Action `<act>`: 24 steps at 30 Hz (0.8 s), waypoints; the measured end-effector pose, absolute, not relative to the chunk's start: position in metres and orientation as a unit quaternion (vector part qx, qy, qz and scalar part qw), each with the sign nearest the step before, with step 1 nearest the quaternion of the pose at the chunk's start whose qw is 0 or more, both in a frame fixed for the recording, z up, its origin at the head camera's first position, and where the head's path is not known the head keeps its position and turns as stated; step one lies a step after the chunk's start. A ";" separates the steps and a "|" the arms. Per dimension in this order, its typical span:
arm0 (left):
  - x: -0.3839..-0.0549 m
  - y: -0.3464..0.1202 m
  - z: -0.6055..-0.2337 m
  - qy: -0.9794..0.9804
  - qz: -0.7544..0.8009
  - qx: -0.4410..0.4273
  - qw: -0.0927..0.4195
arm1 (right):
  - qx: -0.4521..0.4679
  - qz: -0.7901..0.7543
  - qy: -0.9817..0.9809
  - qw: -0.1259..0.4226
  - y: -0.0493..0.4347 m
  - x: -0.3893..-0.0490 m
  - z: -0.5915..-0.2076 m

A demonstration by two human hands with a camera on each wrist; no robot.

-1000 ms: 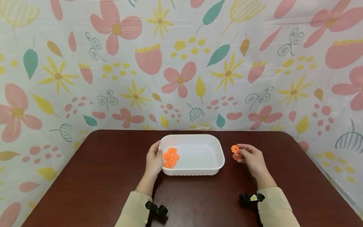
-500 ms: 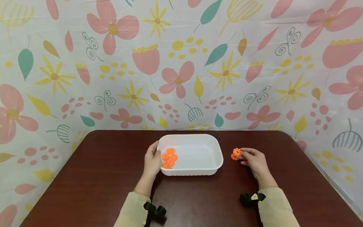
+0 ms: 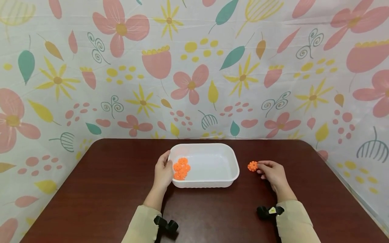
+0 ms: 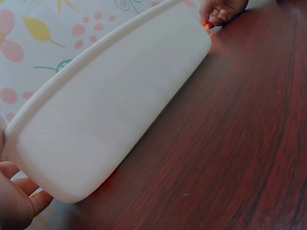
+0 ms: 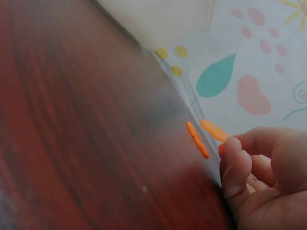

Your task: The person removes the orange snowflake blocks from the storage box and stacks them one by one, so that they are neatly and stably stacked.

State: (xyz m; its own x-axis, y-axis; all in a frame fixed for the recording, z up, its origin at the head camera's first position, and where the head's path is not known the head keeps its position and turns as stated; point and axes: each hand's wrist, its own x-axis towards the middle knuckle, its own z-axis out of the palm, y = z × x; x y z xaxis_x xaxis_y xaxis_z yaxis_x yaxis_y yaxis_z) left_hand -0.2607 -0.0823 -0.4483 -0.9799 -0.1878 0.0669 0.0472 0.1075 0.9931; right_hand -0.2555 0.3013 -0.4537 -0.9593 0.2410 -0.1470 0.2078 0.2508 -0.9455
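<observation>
Head view: left hand (image 3: 163,172) grips the left end of the white tray (image 3: 209,184); orange discs (image 3: 181,168) piled inside there. Right hand (image 3: 271,172) off the tray's right side.

Left wrist: fingers (image 4: 42,200) at tray end.

Right wrist: thumb and finger pinch one disc (image 5: 213,130), second disc (image 5: 197,140) just beside.

Orange discs (image 3: 181,168), white tray (image 3: 209,184), reddish-brown table (image 3: 91,189), beige sleeves (image 3: 141,222), white floral backdrop (image 3: 194,37).

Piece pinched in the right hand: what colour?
Orange; the pinched piece shows best in the right wrist view.
</observation>
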 end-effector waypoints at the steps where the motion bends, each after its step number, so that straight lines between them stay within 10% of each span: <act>1: -0.260 -0.082 -0.449 -0.739 -0.666 0.046 0.089 | -0.142 0.593 -0.792 0.014 0.301 -0.255 -0.454; 24: -0.261 -0.083 -0.447 -0.740 -0.665 0.046 0.088 | -0.151 0.562 -0.813 0.014 0.301 -0.257 -0.456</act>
State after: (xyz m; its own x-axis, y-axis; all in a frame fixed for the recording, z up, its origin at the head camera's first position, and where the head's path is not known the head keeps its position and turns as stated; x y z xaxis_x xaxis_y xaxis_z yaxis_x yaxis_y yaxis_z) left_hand -0.2610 -0.0835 -0.4474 -0.9802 -0.1858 0.0686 0.0485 0.1105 0.9927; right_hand -0.2568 0.3008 -0.4560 -0.9538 0.2620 -0.1471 0.2302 0.3225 -0.9182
